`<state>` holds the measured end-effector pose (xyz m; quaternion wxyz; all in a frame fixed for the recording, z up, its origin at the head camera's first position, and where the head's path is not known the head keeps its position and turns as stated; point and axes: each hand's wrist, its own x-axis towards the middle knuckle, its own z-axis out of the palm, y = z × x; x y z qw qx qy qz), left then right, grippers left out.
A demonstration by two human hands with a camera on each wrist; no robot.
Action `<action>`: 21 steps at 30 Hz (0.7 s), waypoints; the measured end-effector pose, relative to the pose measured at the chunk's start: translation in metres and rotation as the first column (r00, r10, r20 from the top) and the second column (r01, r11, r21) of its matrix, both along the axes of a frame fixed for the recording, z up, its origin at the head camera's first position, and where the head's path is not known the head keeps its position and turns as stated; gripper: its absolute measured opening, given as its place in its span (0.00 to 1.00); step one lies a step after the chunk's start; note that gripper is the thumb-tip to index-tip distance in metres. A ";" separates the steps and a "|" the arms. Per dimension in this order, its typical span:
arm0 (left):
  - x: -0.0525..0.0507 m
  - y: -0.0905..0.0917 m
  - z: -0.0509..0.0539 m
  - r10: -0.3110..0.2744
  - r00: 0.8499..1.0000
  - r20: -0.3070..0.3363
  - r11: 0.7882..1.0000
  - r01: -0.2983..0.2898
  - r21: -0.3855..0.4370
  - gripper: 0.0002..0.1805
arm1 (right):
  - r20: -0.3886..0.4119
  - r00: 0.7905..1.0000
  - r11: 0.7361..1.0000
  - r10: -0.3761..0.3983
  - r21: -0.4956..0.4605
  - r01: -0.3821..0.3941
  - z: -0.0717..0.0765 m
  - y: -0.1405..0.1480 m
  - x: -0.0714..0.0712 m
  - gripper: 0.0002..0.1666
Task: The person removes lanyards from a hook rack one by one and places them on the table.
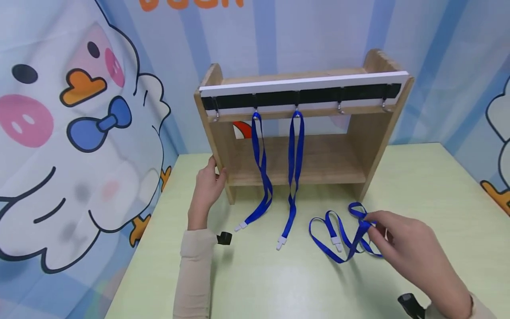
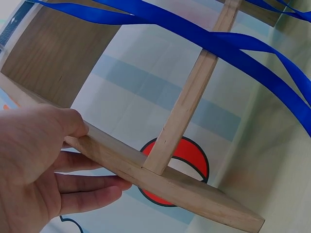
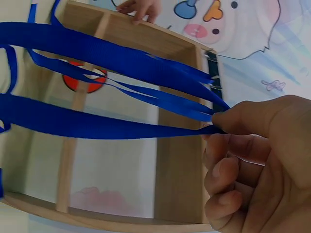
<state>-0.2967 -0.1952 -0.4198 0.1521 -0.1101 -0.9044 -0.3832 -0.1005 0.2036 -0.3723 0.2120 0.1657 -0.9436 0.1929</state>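
Observation:
In the head view a wooden rack [image 1: 303, 176] carries a black strip with several metal hooks. Two blue lanyards [image 1: 263, 177] hang from two of them, their white clips low in front. My left hand [image 1: 208, 184] grips the rack's left side panel, thumb on the near edge; the left wrist view shows the fingers [image 2: 92, 189] round that panel [image 2: 126, 160]. My right hand [image 1: 414, 248] pinches a third blue lanyard [image 1: 332, 256] between thumb and index finger, at the right in front of the rack. In the right wrist view the pinched strap [image 3: 97, 121] stretches left from the fingertips.
The rack stands on a pale green table [image 1: 255, 283]. Behind it hangs a light blue cloth [image 1: 318, 35] with striped shading, and a cartoon duck [image 1: 99, 177] is printed at the left. The hooks at both ends of the strip, and one right of centre, hold nothing.

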 end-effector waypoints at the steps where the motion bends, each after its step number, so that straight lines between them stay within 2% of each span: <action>1: 0.000 0.000 0.000 -0.002 1.000 -0.002 1.000 0.002 0.001 0.27 | 0.029 1.000 1.000 0.002 0.002 -0.003 -0.003 -0.001 -0.003 0.08; 5: -0.001 0.000 0.000 -0.003 1.000 -0.007 1.000 0.003 -0.002 0.26 | 0.103 0.994 1.000 0.020 0.005 -0.021 -0.013 -0.005 -0.018 0.05; 14: 0.000 0.000 -0.001 0.002 1.000 0.005 1.000 -0.002 0.004 0.26 | 0.127 0.989 0.997 0.078 0.009 -0.080 -0.026 -0.007 -0.052 0.03; 21: -0.001 -0.001 0.000 0.000 1.000 -0.001 1.000 0.000 -0.003 0.27 | 0.221 0.972 0.996 0.085 0.003 -0.087 -0.032 -0.010 -0.077 0.05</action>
